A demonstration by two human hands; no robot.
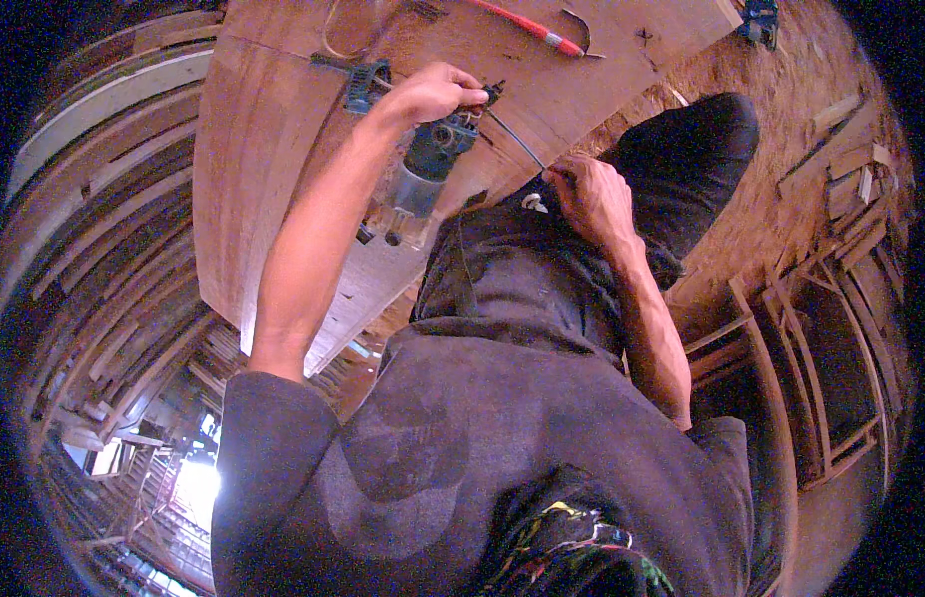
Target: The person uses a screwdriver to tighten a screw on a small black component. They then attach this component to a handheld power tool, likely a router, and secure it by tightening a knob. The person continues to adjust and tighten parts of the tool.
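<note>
A hand-held power tool (424, 171) with a dark blue head and a grey, cylindrical motor body lies on a wooden board (274, 149), close to my lap. My left hand (435, 95) reaches over it, fingers pinched together at the tool's far end; what exactly they grip there is too small to make out. My right hand (594, 197) is closed around the near end of a thin bluish metal rod (517, 139), which looks like a screwdriver shaft. The rod's other end meets the tool beside my left fingertips. Any handle is hidden in my right fist.
A red, pen-shaped tool (537, 28) with a pointed tip lies on the board's far part. Another dark blue tool (759, 22) sits past the far right corner. Stacked planks (94, 209) line the left; wooden frames (811, 368) stand at right. Sawdust (811, 75) covers the floor.
</note>
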